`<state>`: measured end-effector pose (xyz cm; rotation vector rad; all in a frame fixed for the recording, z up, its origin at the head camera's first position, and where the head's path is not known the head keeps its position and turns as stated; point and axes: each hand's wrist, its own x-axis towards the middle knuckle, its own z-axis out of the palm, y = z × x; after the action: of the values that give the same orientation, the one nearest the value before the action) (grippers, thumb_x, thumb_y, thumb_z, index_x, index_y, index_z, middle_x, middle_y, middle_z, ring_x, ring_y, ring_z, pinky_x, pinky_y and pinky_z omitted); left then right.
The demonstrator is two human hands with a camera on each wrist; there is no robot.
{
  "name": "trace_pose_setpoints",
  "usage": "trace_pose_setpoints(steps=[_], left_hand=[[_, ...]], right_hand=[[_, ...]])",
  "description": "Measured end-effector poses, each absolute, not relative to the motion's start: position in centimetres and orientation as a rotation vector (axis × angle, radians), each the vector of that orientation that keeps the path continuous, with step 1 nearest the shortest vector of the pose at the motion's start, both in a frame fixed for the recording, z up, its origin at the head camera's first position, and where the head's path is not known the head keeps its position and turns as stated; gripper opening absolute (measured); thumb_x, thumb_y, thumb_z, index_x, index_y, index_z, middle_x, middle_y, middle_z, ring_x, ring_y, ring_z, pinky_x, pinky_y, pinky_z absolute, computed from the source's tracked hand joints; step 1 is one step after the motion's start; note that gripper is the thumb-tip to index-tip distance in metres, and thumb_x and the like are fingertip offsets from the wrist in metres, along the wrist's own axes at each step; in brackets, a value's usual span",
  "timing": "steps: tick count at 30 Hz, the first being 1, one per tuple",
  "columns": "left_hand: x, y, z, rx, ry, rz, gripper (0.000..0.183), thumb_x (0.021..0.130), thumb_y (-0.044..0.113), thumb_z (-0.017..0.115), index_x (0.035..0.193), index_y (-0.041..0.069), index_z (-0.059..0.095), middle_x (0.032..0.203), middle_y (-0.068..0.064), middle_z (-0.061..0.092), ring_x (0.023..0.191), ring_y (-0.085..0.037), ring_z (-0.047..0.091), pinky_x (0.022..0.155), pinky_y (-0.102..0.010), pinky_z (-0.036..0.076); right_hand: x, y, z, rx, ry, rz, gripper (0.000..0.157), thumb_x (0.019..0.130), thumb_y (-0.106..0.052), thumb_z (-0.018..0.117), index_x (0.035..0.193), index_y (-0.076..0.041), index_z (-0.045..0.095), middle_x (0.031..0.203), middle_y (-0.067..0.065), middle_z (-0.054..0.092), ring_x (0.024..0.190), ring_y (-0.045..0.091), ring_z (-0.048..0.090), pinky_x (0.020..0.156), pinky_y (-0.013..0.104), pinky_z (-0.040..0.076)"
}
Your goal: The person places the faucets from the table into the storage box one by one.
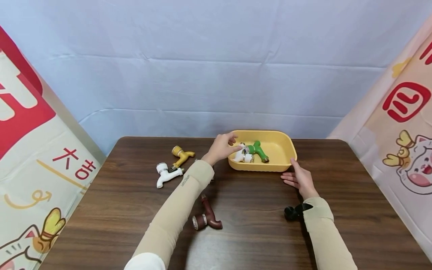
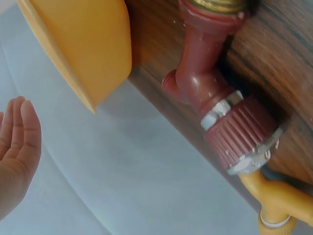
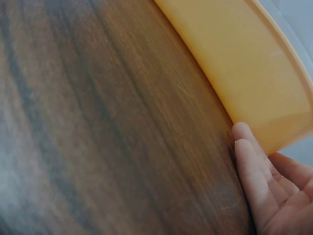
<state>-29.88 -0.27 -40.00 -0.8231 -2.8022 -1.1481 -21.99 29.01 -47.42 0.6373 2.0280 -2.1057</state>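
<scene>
My left hand (image 1: 221, 148) hovers at the left end of a yellow plastic basin (image 1: 276, 144). Its fingers (image 2: 30, 125) are extended and hold nothing in the left wrist view. Inside the basin, below that hand, a white tap (image 1: 239, 155) lies beside a green tap (image 1: 258, 150). My right hand (image 1: 301, 180) is at the basin's front right corner, thumb near the rim and fairly straight fingers (image 3: 254, 174) against the lower wall. A dark red tap (image 2: 205, 83) lies near the basin in the left wrist view, mostly hidden by my left sleeve in the head view.
On the left of the brown wooden table (image 1: 256, 213) lie a yellow tap (image 1: 183, 156) and a white tap (image 1: 167, 174). Another dark red tap (image 1: 210, 215) lies near the front, right of the left forearm. A pale cloth (image 1: 209, 82) hangs behind the table.
</scene>
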Motion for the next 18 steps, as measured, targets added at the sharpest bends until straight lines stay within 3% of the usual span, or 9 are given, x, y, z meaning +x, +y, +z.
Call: trace_pose_setpoints(steps=[12,18], left_hand=[[-28.0,-2.3,-40.0,-0.882,-2.75,-1.089,0.046,0.086,0.027,0.066,0.124,0.002,0.055,0.105,-0.014,0.063,0.094,-0.027,0.06,0.08,-0.034,0.048],[-27.1,-3.2,-39.9,-0.888,-2.716,-1.088,0.048,0.085,0.027,0.067,0.123,0.002,0.055,0.103,-0.011,0.063,0.093,-0.023,0.06,0.08,-0.034,0.047]], right_hand=[[-22.0,29.0,-47.5,0.651,2.018,-2.107,0.09,0.086,-0.058,0.048,0.146,-0.002,0.013,0.071,-0.002,0.064,0.067,0.009,0.066,0.066,0.025,0.053],[-22.0,29.1,-47.4,0.631,2.019,-2.109,0.09,0.086,-0.058,0.048,0.146,-0.001,0.013,0.072,-0.001,0.065,0.067,0.009,0.067,0.067,0.025,0.053]])
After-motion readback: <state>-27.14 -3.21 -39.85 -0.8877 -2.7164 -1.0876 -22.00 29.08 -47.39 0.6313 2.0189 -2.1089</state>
